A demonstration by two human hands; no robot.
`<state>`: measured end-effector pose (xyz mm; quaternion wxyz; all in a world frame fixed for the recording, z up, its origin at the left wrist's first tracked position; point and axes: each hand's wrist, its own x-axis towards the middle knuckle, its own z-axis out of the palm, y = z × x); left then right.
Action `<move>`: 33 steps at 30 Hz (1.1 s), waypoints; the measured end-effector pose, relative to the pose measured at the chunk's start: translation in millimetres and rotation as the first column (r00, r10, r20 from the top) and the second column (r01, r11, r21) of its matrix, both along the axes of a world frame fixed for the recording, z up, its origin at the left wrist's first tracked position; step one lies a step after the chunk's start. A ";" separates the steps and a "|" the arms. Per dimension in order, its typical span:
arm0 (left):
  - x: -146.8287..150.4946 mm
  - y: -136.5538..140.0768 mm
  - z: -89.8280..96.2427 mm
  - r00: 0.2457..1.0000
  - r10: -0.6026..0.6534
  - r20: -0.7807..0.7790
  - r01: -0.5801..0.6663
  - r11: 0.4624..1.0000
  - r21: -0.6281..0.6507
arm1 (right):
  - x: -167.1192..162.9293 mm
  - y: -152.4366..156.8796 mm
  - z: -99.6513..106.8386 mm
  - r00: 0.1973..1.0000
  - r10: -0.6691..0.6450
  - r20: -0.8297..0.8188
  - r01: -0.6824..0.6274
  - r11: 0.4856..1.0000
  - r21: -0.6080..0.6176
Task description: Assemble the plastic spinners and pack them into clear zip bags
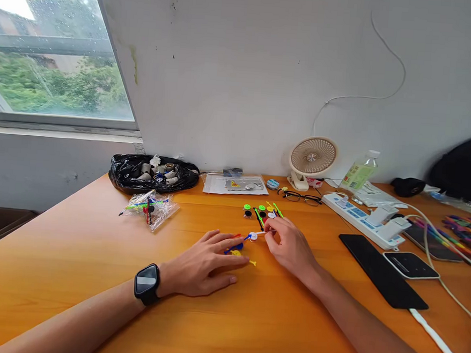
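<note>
Left hand (205,263): spread flat, loose, over yellow piece (235,253) and blue disc (238,246); a careless drag could scatter both | Right hand (289,245): apparently pinching white stick (260,233) at white disc (253,236) on desk (73,240); narrow hold could slip | Green disc (262,207) beyond: knuckles could knock it.

A black smartwatch with a rectangular, round-cornered case (146,284) is worn on the left wrist, between seven and eight o'clock from the middle of the view. Its glossy dark face (147,273) is crossed by a pale grey stripe (145,281), and it is secured by a plain black strap (149,301). The left forearm (84,316), toward eight o'clock, and the right forearm (366,325), toward four o'clock, are left bare.
</note>
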<state>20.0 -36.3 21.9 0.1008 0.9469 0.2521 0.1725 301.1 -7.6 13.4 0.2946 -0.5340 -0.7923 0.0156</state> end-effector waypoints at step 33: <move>-1.8 11.5 -6.9 0.994 -0.014 0.111 0.022 0.998 -0.064 | -28.2 -28.7 -2.8 0.877 0.275 -0.394 -0.418 0.841 -0.343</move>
